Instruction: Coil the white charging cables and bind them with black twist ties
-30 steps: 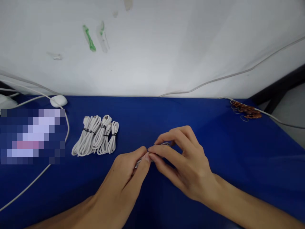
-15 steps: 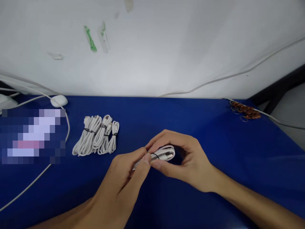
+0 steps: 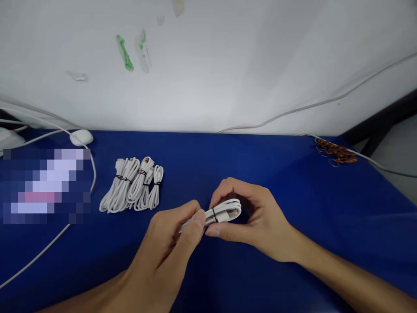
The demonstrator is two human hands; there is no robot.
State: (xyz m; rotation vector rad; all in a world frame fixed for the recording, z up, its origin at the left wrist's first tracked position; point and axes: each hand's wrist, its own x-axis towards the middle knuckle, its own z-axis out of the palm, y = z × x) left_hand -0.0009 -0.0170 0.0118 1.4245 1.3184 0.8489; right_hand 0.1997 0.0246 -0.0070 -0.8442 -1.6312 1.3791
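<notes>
A coiled white cable (image 3: 225, 211) with a black tie round it is held just above the blue table (image 3: 293, 182). My left hand (image 3: 169, 248) pinches its near end between thumb and forefinger. My right hand (image 3: 250, 217) is curled round the far end, fingers closed on the coil. To the left on the table lies a pile of several white cable bundles (image 3: 133, 184), each bound with a black tie, apart from both hands.
A white mouse (image 3: 81, 137) sits at the back left with loose white cords (image 3: 48, 243) trailing across the table. A blurred patch covers something at the left. A heap of brown ties and rings (image 3: 335, 152) lies at the back right near a grey cord. A white wall stands behind.
My right hand has turned and closed round the coil, so the white bundle and its black tie now show between my hands. The left hand has barely moved.
</notes>
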